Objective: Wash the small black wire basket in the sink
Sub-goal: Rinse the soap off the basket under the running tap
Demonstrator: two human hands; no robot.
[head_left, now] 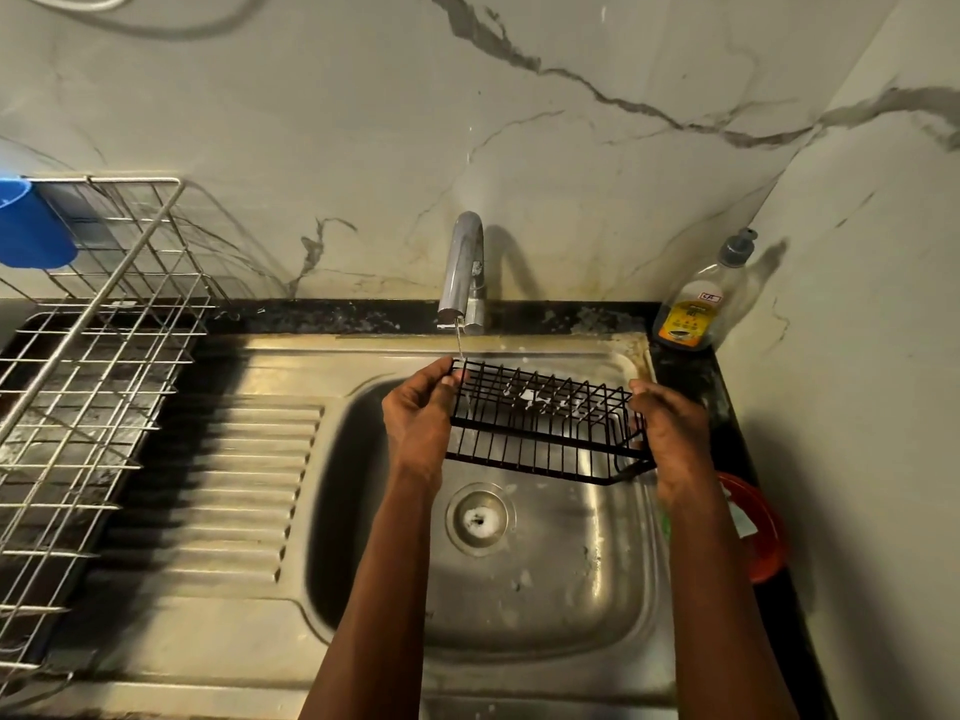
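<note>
The small black wire basket (545, 423) hangs tilted over the steel sink (519, 615), with white foam on its back wires. My left hand (418, 418) grips its left end and my right hand (672, 433) grips its right end. A thin stream of water falls from the chrome tap (464, 272) onto the basket's left rear corner. Foam sits in the drain (480, 519).
A large steel dish rack (93, 387) stands on the left, with a blue cup (31, 226) at its back. The ribbed drainboard (234, 491) lies between rack and basin. A dish soap bottle (701, 298) stands back right; a red bowl (758, 532) sits on the right counter.
</note>
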